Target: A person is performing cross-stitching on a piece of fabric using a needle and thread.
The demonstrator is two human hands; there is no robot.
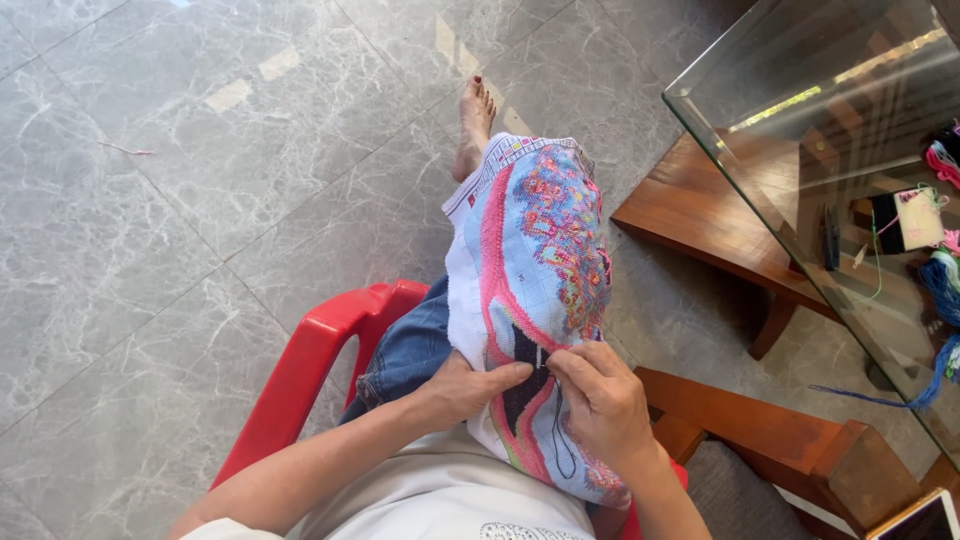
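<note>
Seen from the head camera, a person sits in a red plastic chair (310, 355) with a large cross-stitch cloth (530, 290) draped over the raised knee, its pink, blue and orange pattern facing up. The left hand (468, 385) lies flat against the cloth's near edge, fingers pressed together and the forefinger stretched toward the dark patch of stitching, steadying the fabric. The right hand (600, 395) is just beside it, thumb and forefinger pinched at the same dark patch, apparently on a needle, though that is too small to make out; a dark thread (558, 440) loops down from the pinch across the cloth. To stitch well here, it seems best to keep the fabric taut under the left fingers, draw the thread evenly so the loop does not knot, and keep the stitches aligned with the weave. A bare foot (474, 120) rests on the grey marble floor (200, 200). To the right stands a glass surface (800, 130) on a wooden frame, with skeins of coloured thread (942, 280) lying on it.
</note>
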